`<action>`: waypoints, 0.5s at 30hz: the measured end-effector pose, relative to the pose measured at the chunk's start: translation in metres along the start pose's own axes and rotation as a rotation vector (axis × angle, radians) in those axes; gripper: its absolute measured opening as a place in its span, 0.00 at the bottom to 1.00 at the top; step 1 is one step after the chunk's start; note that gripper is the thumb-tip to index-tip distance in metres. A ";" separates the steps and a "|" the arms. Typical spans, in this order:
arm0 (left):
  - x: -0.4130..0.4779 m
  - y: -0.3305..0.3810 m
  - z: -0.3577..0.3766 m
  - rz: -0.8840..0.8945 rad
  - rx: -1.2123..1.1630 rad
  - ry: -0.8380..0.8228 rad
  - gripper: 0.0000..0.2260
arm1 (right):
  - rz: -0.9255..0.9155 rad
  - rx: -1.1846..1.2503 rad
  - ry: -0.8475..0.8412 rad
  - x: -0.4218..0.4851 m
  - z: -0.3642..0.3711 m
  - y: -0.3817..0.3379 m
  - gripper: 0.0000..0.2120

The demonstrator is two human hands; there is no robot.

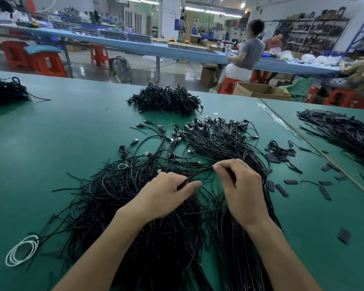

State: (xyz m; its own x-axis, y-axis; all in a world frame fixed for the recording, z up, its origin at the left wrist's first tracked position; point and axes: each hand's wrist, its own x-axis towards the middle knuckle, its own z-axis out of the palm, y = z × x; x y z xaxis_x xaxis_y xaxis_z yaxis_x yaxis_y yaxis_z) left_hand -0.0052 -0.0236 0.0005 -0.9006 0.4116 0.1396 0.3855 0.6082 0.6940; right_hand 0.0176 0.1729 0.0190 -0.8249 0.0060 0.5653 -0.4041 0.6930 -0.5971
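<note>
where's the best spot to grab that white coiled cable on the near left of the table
Probably pinch the white coil at its bare left arc, coming from the left: it lies flat, its loops bunch there, and the black cables cross its right edge.

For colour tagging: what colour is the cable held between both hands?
Black. The cable pinched by left hand and right hand shows best in the head view.

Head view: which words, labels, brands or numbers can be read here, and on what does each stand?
White print on the brown shirt at the right edge: cut off and blurred, unreadable.
Black cables, green table, cardboard box: no text visible.
</note>
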 end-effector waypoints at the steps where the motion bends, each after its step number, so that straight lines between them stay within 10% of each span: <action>1: -0.002 0.002 0.000 -0.016 -0.129 -0.063 0.26 | 0.002 0.017 0.031 0.002 0.000 -0.002 0.03; 8: -0.011 0.031 -0.007 0.081 -0.714 -0.174 0.24 | 0.177 0.217 -0.136 0.005 0.010 -0.007 0.07; 15: 0.002 0.038 -0.006 0.004 -1.382 0.187 0.20 | 0.074 0.155 -0.602 -0.008 0.014 -0.025 0.14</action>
State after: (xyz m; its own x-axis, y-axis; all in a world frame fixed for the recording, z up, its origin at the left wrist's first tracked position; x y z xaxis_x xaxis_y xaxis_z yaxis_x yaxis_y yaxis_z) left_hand 0.0061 -0.0036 0.0316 -0.9555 0.2489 0.1582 -0.0211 -0.5928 0.8051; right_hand 0.0290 0.1457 0.0209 -0.9126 -0.3888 0.1268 -0.3532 0.5930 -0.7236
